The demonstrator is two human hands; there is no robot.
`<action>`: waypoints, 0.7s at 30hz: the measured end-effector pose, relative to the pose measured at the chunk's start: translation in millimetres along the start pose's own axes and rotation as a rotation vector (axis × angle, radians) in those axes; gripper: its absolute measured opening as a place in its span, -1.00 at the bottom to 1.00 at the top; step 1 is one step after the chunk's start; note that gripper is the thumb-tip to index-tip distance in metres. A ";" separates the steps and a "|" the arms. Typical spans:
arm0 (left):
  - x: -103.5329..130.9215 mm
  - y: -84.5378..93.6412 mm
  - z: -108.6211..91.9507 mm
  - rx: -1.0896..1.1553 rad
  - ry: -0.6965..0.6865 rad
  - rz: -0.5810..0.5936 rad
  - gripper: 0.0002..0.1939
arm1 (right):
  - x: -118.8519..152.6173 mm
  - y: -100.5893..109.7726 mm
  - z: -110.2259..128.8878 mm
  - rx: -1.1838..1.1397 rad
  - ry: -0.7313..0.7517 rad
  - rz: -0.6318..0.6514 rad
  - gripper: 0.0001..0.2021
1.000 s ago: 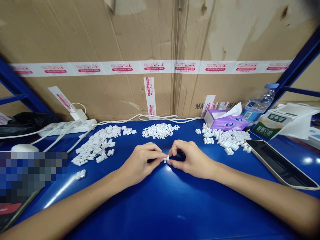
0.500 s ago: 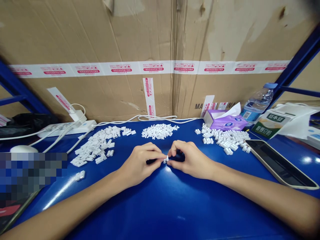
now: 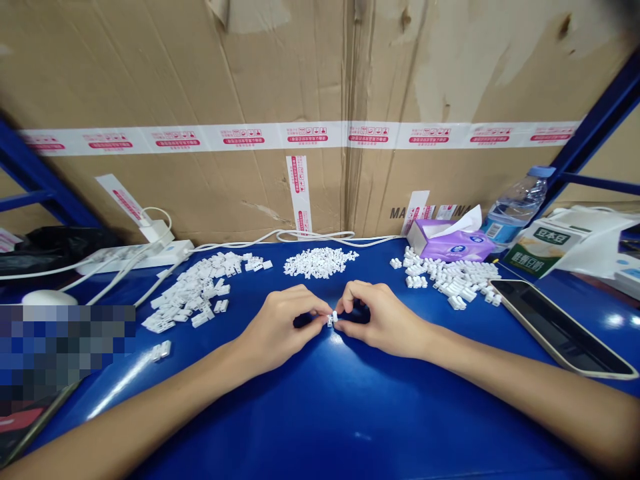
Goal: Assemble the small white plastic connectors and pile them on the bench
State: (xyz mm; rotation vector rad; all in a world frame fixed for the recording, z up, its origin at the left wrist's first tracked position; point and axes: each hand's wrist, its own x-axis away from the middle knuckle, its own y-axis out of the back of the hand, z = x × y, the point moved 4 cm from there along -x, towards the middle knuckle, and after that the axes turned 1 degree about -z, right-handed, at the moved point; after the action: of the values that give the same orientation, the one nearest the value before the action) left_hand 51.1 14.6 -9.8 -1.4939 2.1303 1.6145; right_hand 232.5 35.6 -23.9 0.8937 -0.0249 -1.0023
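A small white plastic piece (image 3: 332,319) is pinched between my two hands, low over the blue table. My left hand (image 3: 283,327) grips its left side with thumb and forefinger. From the right, thumb and fingertips of my right hand (image 3: 383,319) close on the same piece. Behind my hands lies a heap of tiny white parts (image 3: 319,263). A spread pile of flat white pieces (image 3: 187,293) is at the left, with one white piece (image 3: 161,351) apart in front of it. On the right is a pile of white pieces with rounded tops (image 3: 457,277).
Right of my hands lie a phone (image 3: 565,327), a purple tissue box (image 3: 453,241), a water bottle (image 3: 515,203) and a green-white carton (image 3: 545,243). A power strip (image 3: 135,257) with white cables stands back left. Cardboard (image 3: 225,193) rises behind the blue table (image 3: 320,413).
My left forefinger has drawn back slightly from the top of the small white piece, so more of it shows. My right hand is nearly unmoved.
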 end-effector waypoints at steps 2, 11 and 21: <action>0.0 0.0 -0.5 -0.010 -0.018 0.006 -0.88 | -0.2 -0.1 -0.1 0.002 -0.004 0.000 -0.77; 1.1 -1.2 -4.4 -0.118 -0.123 0.021 -0.86 | 0.6 -0.6 -0.5 -0.005 -0.005 0.005 -0.78; 1.6 -3.8 -4.5 -0.133 -0.090 0.064 -0.88 | 0.4 -0.3 -1.4 -0.001 0.001 0.007 -0.78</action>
State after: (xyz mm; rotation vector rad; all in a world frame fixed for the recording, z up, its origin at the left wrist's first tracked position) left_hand 55.1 10.2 -11.4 -1.3706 2.0811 1.8416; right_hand 233.1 36.1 -25.2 0.8929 -0.0267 -0.9953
